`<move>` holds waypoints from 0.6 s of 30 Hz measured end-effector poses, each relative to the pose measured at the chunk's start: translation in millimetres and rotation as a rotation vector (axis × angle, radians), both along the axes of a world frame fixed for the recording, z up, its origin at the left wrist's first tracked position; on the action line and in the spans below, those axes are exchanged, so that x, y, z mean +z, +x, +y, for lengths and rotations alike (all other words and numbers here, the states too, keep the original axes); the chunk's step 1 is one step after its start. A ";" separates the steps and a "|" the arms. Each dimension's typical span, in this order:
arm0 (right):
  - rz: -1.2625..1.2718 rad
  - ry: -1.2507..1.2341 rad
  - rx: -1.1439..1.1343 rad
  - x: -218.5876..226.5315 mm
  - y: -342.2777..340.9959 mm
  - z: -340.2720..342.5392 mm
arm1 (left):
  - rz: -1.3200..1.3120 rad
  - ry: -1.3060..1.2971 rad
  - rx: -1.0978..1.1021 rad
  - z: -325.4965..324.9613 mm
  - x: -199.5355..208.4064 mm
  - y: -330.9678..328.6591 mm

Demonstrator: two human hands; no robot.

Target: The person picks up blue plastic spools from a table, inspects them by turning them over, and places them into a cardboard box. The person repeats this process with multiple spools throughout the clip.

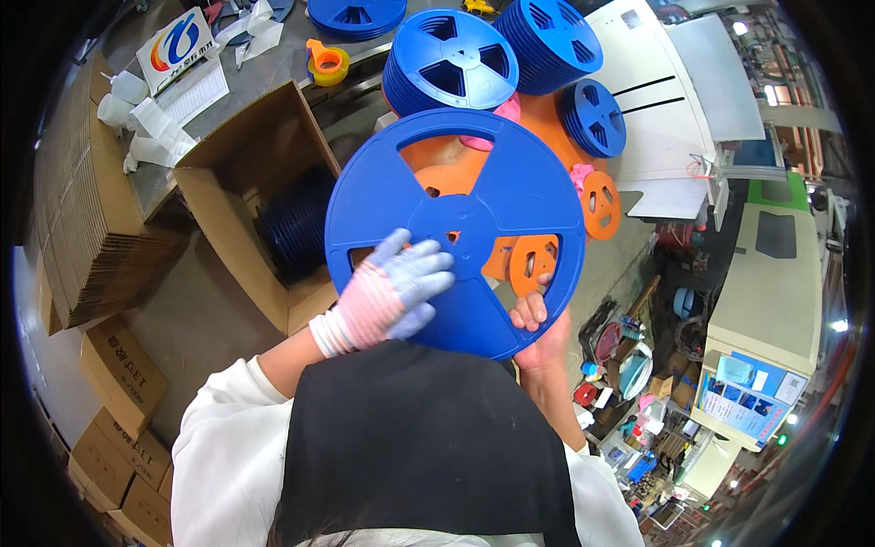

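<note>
A large blue plastic reel point(465, 214) with wide cutouts is held up in front of me. My right hand point(540, 330) is bare and closed round its lower right rim, with fingertips showing through a cutout. In a striped pale knit glove, my left hand point(387, 287) lies against the lower left of the reel's face, fingers stretched out and pointing toward the hub. Behind the reel, orange reels point(538, 260) show through its cutouts. Just beyond its top edge stands a stack of similar blue reels point(451, 59).
An open cardboard box point(241, 196) holding dark blue reels stands at left, beside flattened cartons point(96, 214). More blue reels point(551, 46) and a smaller stack point(592, 118) sit at the back. A tape roll point(328, 66) lies on the grey table point(264, 82). A beige machine point(766, 283) is at right.
</note>
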State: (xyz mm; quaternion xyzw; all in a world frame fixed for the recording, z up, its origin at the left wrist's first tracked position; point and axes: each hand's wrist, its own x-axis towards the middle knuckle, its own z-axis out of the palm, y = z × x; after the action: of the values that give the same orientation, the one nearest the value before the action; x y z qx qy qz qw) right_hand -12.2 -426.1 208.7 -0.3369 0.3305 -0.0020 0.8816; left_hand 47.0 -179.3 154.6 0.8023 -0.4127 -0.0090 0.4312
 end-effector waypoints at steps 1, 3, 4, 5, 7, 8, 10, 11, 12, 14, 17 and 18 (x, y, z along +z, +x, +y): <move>-0.021 0.002 0.018 1.9 1.5 2.2 | -0.103 0.034 -0.039 -9.3 9.9 5.0; -0.003 -0.036 0.032 4.7 3.2 6.3 | -0.023 0.216 -0.027 -26.3 25.8 22.6; 0.012 -0.044 0.030 5.7 3.9 7.5 | 0.065 0.340 0.003 -28.7 27.0 43.3; -0.015 -0.036 0.050 6.2 5.1 8.0 | 0.147 0.417 0.065 -33.3 29.8 52.7; 0.011 -0.051 0.026 5.7 5.8 9.0 | -0.074 0.394 0.339 -35.6 32.8 54.9; 0.012 -0.053 0.022 5.1 5.7 9.3 | -0.071 0.319 0.200 -39.9 32.1 50.5; 0.021 -0.056 0.011 4.0 5.9 9.0 | -0.014 0.251 -0.075 -48.2 29.3 32.9; 0.008 -0.061 0.019 3.7 6.1 8.3 | -0.012 0.231 -0.087 -49.8 24.7 26.1; 0.007 -0.071 0.007 3.6 6.8 7.3 | 0.049 0.307 0.085 -48.1 15.4 27.5; 0.040 -0.066 -0.043 4.8 8.6 4.0 | 0.189 0.525 0.367 -27.4 -10.5 47.7; 0.011 -0.160 -0.086 9.2 15.3 -3.9 | 0.100 0.639 0.744 29.1 -57.7 66.6; -0.006 -0.123 -0.090 11.0 19.2 -7.9 | 0.008 0.541 0.759 39.2 -72.0 64.4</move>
State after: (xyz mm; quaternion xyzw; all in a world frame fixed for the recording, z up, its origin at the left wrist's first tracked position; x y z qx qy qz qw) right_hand 7.0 -434.0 219.7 -0.3751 0.3419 -0.0627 0.8594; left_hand 111.4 -140.1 82.6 0.9802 -0.0712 0.0391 0.1807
